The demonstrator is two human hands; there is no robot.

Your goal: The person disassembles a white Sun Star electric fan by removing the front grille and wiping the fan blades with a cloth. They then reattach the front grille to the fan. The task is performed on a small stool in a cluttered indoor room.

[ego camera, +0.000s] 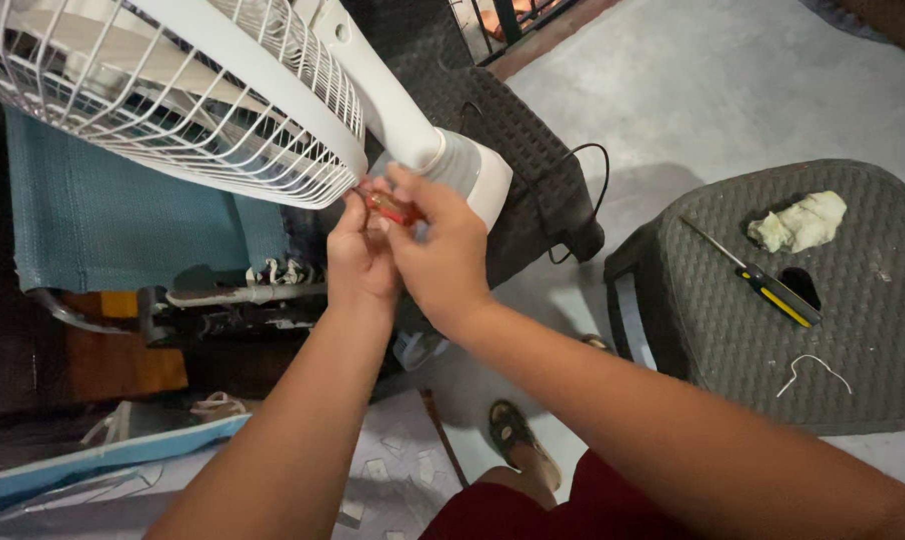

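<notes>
A white fan with a wire grille (203, 110) and white neck (393, 100) fills the upper left. Both my hands meet at the grille's lower rim. My right hand (443, 250) grips a small red-handled tool (393, 208) whose tip points at the rim. My left hand (358, 255) pinches at the rim right beside the tool's tip. What sits under the fingertips is hidden.
A dark woven plastic stool (773, 350) at right carries a yellow-and-black screwdriver (763, 285), a crumpled pale rag (801, 222) and a bent wire clip (813, 370). A second dark stool (533, 170) stands behind the fan. A blue mat (103, 220), a cable and my sandalled foot (518, 440) are below.
</notes>
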